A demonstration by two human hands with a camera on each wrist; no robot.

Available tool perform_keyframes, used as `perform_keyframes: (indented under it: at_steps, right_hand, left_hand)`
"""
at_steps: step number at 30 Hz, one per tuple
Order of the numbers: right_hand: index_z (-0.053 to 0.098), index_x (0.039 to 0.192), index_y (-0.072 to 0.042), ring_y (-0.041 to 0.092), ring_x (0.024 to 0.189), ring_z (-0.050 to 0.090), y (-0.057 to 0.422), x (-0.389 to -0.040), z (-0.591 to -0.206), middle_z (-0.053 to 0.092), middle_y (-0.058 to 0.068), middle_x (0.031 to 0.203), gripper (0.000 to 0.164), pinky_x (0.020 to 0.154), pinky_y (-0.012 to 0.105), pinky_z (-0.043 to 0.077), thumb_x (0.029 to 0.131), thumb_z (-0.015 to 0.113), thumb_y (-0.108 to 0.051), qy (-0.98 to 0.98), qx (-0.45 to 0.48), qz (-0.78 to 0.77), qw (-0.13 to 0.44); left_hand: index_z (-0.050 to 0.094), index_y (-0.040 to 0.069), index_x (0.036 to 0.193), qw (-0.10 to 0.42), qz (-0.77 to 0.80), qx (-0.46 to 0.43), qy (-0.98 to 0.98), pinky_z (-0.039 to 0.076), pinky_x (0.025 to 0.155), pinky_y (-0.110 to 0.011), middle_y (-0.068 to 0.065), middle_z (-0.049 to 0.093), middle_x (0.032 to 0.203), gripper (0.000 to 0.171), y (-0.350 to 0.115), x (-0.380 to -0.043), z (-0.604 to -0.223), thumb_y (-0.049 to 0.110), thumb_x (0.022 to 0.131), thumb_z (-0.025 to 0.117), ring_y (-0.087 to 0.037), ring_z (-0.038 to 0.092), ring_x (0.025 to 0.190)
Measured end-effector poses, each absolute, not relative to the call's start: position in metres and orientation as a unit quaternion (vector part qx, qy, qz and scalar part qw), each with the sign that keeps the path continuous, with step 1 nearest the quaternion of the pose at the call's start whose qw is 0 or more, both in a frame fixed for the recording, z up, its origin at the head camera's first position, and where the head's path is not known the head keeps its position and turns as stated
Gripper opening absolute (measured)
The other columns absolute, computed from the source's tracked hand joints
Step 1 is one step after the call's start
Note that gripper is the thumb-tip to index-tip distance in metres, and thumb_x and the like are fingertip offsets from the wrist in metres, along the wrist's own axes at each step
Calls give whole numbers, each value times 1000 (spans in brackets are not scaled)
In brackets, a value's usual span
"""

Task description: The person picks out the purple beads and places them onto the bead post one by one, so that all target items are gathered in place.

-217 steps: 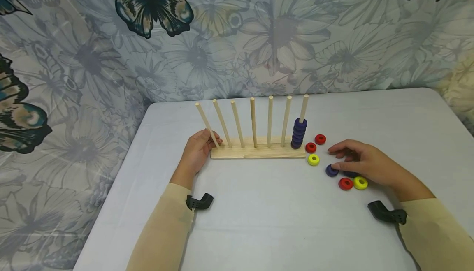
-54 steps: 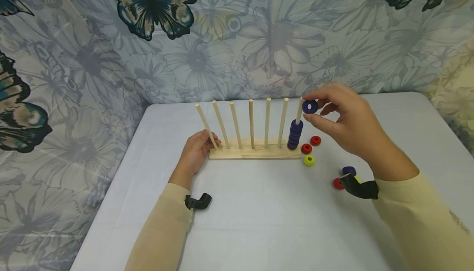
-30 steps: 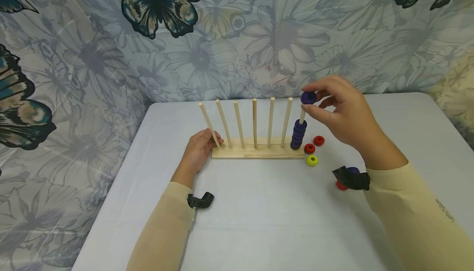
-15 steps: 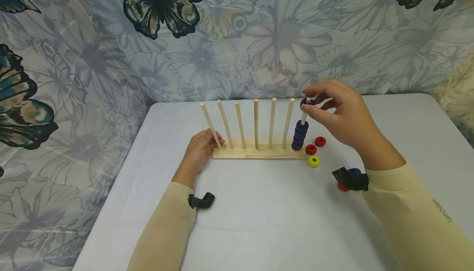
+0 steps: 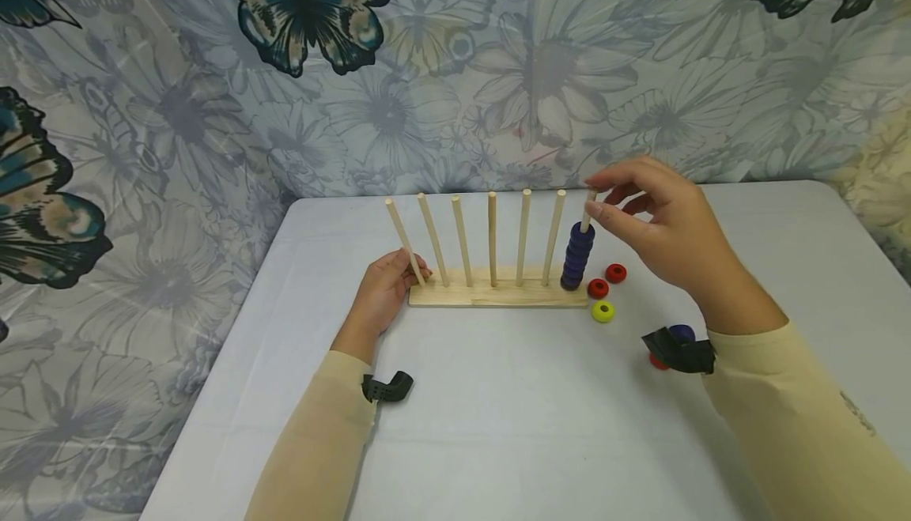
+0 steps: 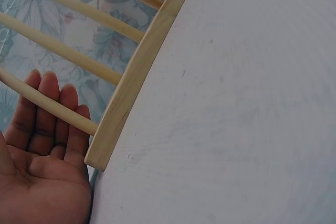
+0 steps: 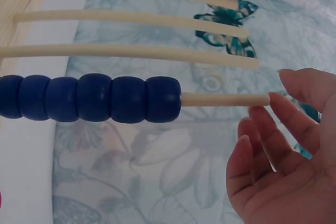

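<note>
A wooden stand point(image 5: 498, 295) with a row of upright pegs sits at the middle of the table. Several dark blue beads point(image 5: 577, 256) are stacked on its rightmost peg, whose upper part point(image 7: 226, 99) is bare. My right hand point(image 5: 669, 228) is at that peg's top; in the right wrist view the forefinger meets the tip while the thumb stands apart, and no bead is between them. At the other end my left hand point(image 5: 382, 293) rests beside the leftmost peg point(image 6: 63, 112), its fingers point(image 6: 48, 103) extended loosely behind it.
Two red beads point(image 5: 615, 273) and a yellow bead point(image 5: 602, 311) lie by the stand's right end. Nearer, another blue bead point(image 5: 682, 334) and a red bead point(image 5: 659, 362) are partly hidden by the right wrist's black camera mount point(image 5: 679, 352). A patterned cloth backdrop point(image 5: 455, 94) rises behind the table.
My right hand picked up a blue bead from the table, brought it to the rightmost peg and let it drop onto the stack, which is now taller. My left hand stays in place.
</note>
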State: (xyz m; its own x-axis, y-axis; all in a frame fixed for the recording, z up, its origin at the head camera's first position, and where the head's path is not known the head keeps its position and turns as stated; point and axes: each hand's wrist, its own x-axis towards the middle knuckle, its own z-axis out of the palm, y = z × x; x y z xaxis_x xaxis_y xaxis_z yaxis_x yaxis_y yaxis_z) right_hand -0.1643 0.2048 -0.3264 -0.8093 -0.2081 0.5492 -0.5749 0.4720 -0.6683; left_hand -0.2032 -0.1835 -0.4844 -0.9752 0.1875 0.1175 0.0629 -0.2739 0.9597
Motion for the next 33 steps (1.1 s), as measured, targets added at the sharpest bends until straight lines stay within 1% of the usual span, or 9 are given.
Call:
perform_keyframes:
  at_steps: [6,10,15,19,23,28,33]
  right_hand:
    - [76,122,-1,11,99,61,207,-159,-325,67,-7,112,27,85,16,50,96,78,8,-834,231,461,198]
    - [76,124,-2,12,101,60,209,-156,-325,67,-9,114,28,86,17,50,98,76,7,-833,228,465,192]
    - [75,127,-2,16,105,61,213,-150,-326,69,-3,119,26,86,17,51,102,72,5,-823,223,492,173]
    - [73,129,0,21,103,64,217,-145,-327,71,5,123,24,87,19,53,106,65,5,-799,227,538,141]
    - [70,130,8,26,99,65,222,-142,-330,70,16,124,27,88,24,55,107,55,9,-739,262,612,101]
    - [63,132,17,29,102,63,230,-140,-336,67,23,124,30,90,29,55,109,47,9,-676,314,664,59]
    - [61,136,17,32,107,62,238,-138,-344,66,27,125,33,92,30,54,112,43,2,-660,340,668,48]
  left_hand:
    - [75,8,99,40,790,102,603,57,94,-31,-8,70,100,40,-183,-203,-484,46,108,65,-20,71,99]
    - [75,8,99,40,790,103,603,57,94,-31,-8,70,100,42,-183,-203,-483,49,106,67,-20,71,99]
    - [75,9,99,41,792,105,600,57,94,-31,-7,70,100,42,-183,-203,-483,50,104,69,-20,71,100]
    - [75,8,100,41,793,105,599,57,95,-32,-7,70,100,42,-183,-203,-484,49,105,68,-21,71,100]
    - [75,7,100,40,791,107,601,57,95,-32,-8,70,100,41,-183,-203,-484,47,107,66,-21,71,100]
    - [75,7,100,39,792,107,599,57,96,-33,-8,70,100,40,-183,-203,-484,44,109,65,-21,70,100]
    - [75,7,100,39,792,106,600,57,96,-33,-7,70,100,39,-183,-202,-484,43,109,64,-21,71,100]
